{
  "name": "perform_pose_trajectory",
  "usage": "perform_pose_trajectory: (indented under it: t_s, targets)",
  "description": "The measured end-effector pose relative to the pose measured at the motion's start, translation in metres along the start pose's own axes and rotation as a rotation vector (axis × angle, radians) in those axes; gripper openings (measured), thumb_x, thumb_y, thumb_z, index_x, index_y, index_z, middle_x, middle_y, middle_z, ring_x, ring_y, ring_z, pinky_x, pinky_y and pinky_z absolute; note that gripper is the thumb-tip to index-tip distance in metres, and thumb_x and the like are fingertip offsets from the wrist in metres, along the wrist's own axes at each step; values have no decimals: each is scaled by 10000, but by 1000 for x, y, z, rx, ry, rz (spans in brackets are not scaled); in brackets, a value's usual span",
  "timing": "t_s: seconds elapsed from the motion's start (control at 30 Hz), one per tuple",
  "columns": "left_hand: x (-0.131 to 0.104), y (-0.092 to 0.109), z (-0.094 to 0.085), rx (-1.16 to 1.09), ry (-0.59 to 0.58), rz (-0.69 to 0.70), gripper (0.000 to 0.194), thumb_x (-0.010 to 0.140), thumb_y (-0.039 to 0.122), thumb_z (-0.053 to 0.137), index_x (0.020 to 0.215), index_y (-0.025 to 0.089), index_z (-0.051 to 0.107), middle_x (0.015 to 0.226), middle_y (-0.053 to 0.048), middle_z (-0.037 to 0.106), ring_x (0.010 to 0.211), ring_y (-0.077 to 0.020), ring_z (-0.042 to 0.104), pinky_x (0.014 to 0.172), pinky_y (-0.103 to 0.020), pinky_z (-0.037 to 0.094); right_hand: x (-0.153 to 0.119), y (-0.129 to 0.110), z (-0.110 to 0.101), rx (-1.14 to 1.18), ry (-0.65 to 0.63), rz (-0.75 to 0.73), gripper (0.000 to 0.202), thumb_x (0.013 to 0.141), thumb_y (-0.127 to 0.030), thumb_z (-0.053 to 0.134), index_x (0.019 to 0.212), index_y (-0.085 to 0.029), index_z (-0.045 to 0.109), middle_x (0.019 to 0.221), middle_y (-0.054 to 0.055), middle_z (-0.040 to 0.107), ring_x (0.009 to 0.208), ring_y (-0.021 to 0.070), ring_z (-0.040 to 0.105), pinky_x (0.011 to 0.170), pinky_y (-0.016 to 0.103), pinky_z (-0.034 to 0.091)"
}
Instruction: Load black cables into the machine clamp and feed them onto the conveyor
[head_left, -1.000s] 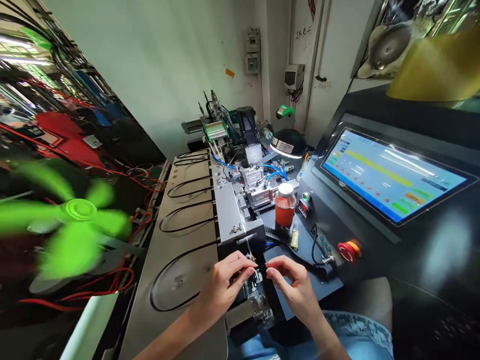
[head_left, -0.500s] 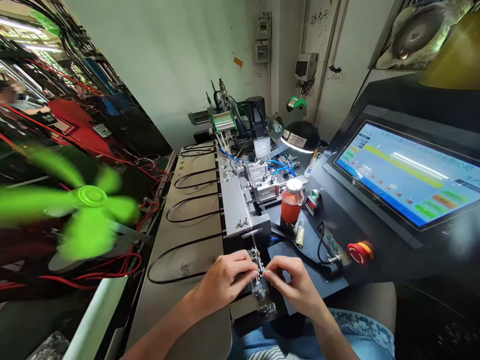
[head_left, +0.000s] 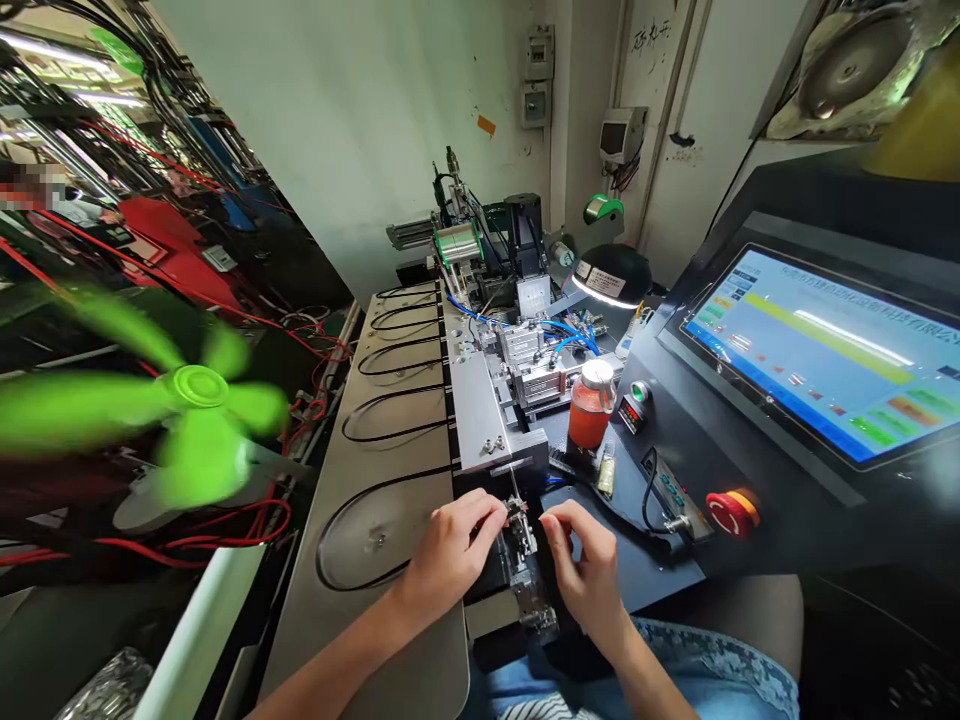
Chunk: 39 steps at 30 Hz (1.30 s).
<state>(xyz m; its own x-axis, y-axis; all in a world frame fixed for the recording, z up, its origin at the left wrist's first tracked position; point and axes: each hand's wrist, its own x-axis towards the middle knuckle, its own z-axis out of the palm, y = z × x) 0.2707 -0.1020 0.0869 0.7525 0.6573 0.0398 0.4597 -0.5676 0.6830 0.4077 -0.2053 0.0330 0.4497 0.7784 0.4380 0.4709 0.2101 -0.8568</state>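
Sitting at the near end of a long metal bench (head_left: 390,440), with both hands working at a small metal fixture (head_left: 521,560) on the near edge of the machine.

Left hand (head_left: 450,555) resting just left of the fixture, fingers curled, thumb and forefinger pinching at the fixture's far top; whether anything is actually held between the tips cannot be told.

Right hand (head_left: 589,575) sitting just right of the fixture, fingers bent inward, tips meeting in a pinch near the fixture's upper right side; any part held there being too small to make out.

Fixture lying between the two hands, near a thin upright pin (head_left: 515,487) sticking out of the grey block (head_left: 480,425) just beyond it.

Standing further off on the right of the block: an orange bottle (head_left: 590,405) with a white cap, and just near of it a small yellowish vial (head_left: 607,472) lying on the dark mat (head_left: 637,560).

Glowing on the right, a tilted touchscreen (head_left: 825,355), with a red stop button (head_left: 729,512) near its lower left corner.

Spinning on the left, a green fan (head_left: 187,400), blurred, with red wires (head_left: 225,530) trailing beneath.

Sitting at the far end of the bench, a wire spool (head_left: 459,243) and blue tubes (head_left: 562,335) on the machine.
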Motion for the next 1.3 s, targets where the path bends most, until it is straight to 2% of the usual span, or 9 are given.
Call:
perform_pose_trajectory:
  t_s: [0.17,0.5,0.73,0.93,1.3]
  targets:
    - [6,-4,1,77,-62,-72,338,938,282,382,726,181,625,732,-14,641,693,-155,588,678,-250,415,1,5,-5,0,14,51,213,928,-200,465,741,-170,562,640,-4,549,569,119,496,552,223,379]
    - [8,-5,5,146,-62,-120,326,928,246,394,702,171,616,732,-11,650,706,-149,589,674,-243,378,-1,16,-3,21,-37,103,226,934,-228,453,740,-174,554,651,-5,541,582,123,493,575,228,374]
    - [11,-3,10,215,-42,-129,307,913,222,425,663,163,593,675,-7,612,634,-135,551,618,-239,352,15,26,15,49,-181,189,278,967,-262,348,696,-210,386,639,-28,422,576,122,401,552,238,323]
    - [10,-3,13,208,-37,-118,284,912,213,436,687,154,599,696,-15,614,655,-139,563,634,-237,370,21,30,28,77,-216,162,289,961,-267,348,677,-218,319,620,-41,357,559,119,346,546,253,286]
    - [10,-9,13,266,-21,-66,252,911,192,464,696,167,593,696,2,618,658,-136,587,621,-234,385,24,31,25,125,-238,124,298,942,-241,386,657,-214,304,603,-50,340,545,111,332,543,256,273]
